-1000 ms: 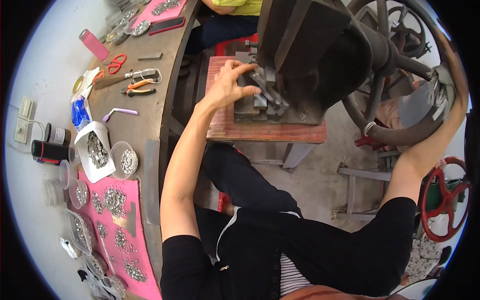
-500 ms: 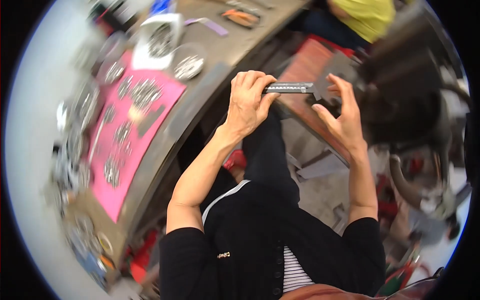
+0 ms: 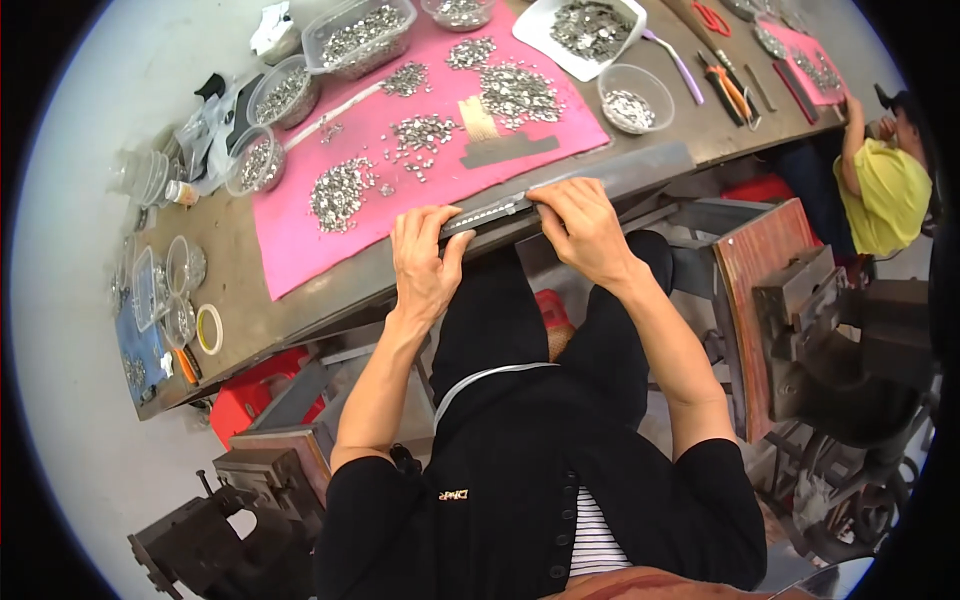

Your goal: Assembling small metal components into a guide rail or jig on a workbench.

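Observation:
A narrow dark bar with a row of small shiny metal pieces along it (image 3: 488, 216) is held level just off the table's near edge. At its left end, my left hand (image 3: 424, 262) pinches it between thumb and fingers. My right hand (image 3: 585, 228) closes thumb and fingers on the other end. Beyond the bar lies a pink sheet (image 3: 285, 245), bearing several heaps of small silvery metal pieces (image 3: 342, 192). A flat grey scraper with a tan handle (image 3: 510, 151) lies on the sheet, near the largest heap.
Clear tubs of metal pieces (image 3: 282, 93) line the far left; a white scoop-shaped tray (image 3: 524, 32) and round tub (image 3: 664, 106) stand right. Orange-handled pliers (image 3: 728, 92) lie beyond. Dark machines stand at lower left (image 3: 205, 530) and right (image 3: 850, 345). A person in yellow (image 3: 888, 195) sits far right.
My view and body have turned from the machine on the right to face the table. My right hand, apart from the bar before, now grips its right end; my left hand still holds it.

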A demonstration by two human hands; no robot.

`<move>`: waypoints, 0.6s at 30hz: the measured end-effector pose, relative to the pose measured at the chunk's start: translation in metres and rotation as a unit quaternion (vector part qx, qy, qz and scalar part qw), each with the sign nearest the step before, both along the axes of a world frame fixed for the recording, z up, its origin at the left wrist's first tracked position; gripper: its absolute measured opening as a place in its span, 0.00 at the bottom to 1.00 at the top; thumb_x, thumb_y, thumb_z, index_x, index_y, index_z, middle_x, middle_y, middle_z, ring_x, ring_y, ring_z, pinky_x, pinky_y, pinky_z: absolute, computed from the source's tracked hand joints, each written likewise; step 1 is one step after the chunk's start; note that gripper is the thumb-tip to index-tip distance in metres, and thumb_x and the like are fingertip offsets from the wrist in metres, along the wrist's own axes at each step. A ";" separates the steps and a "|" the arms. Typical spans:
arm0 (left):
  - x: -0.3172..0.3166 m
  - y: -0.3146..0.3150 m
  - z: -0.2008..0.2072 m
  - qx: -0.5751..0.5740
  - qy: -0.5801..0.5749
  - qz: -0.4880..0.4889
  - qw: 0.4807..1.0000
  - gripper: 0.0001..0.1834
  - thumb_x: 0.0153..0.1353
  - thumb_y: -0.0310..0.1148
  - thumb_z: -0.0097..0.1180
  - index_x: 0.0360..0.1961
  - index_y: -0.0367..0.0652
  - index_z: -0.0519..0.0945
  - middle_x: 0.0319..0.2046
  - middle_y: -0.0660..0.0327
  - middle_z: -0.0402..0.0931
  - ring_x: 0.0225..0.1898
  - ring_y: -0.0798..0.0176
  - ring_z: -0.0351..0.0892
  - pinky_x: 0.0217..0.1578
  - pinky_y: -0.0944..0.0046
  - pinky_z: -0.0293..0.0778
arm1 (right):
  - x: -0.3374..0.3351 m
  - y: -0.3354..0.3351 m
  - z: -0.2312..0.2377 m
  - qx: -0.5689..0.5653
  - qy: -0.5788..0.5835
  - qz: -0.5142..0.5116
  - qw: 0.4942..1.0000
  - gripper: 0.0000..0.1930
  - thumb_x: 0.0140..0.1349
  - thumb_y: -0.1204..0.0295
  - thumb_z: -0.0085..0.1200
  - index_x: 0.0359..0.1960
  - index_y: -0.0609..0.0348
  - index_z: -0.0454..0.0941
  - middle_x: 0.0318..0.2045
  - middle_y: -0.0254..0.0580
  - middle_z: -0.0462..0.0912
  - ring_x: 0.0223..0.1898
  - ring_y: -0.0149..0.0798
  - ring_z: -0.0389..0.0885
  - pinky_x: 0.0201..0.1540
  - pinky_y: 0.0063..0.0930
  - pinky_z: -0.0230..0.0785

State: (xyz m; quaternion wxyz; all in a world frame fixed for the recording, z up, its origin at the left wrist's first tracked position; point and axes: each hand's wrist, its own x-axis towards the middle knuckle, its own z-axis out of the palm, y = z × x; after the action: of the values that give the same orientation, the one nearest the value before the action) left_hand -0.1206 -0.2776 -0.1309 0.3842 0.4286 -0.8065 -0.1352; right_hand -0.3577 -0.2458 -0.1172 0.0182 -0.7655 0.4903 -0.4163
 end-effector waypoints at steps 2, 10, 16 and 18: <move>0.007 -0.006 -0.004 0.003 -0.005 0.011 1.000 0.17 0.54 0.29 0.68 0.46 0.41 0.82 0.41 0.55 0.76 0.42 0.51 0.72 0.46 0.54 0.67 | 0.006 -0.011 -0.014 0.017 0.007 0.000 1.000 0.14 0.55 0.83 0.61 0.44 0.61 0.81 0.38 0.44 0.84 0.43 0.46 0.82 0.51 0.38 0.69; 0.016 -0.031 -0.005 -0.046 -0.023 0.043 0.998 0.14 0.57 0.28 0.68 0.46 0.45 0.86 0.41 0.59 0.77 0.45 0.54 0.73 0.50 0.56 0.67 | 0.025 -0.036 -0.016 0.018 -0.009 0.014 1.000 0.26 0.50 0.74 0.70 0.53 0.59 0.77 0.51 0.47 0.77 0.53 0.53 0.75 0.58 0.43 0.69; 0.009 -0.031 -0.009 -0.047 -0.021 0.015 0.999 0.17 0.54 0.32 0.70 0.46 0.46 0.84 0.46 0.59 0.79 0.54 0.52 0.74 0.61 0.47 0.63 | 0.028 -0.038 -0.026 0.033 -0.012 -0.027 0.999 0.27 0.51 0.75 0.72 0.54 0.62 0.77 0.51 0.49 0.79 0.54 0.53 0.77 0.58 0.42 0.70; 0.012 -0.030 -0.010 -0.082 -0.019 0.004 0.996 0.18 0.54 0.30 0.70 0.47 0.46 0.82 0.54 0.58 0.79 0.62 0.50 0.72 0.70 0.37 0.53 | 0.031 -0.037 -0.027 0.036 -0.016 -0.027 0.999 0.28 0.51 0.76 0.71 0.55 0.62 0.77 0.51 0.49 0.79 0.54 0.54 0.77 0.58 0.42 0.70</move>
State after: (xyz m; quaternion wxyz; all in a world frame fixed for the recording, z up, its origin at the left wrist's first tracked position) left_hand -0.1083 -0.3073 -0.1410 0.4030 0.4016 -0.8203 -0.0592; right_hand -0.3271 -0.2828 -0.1446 0.0425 -0.7443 0.5248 -0.4108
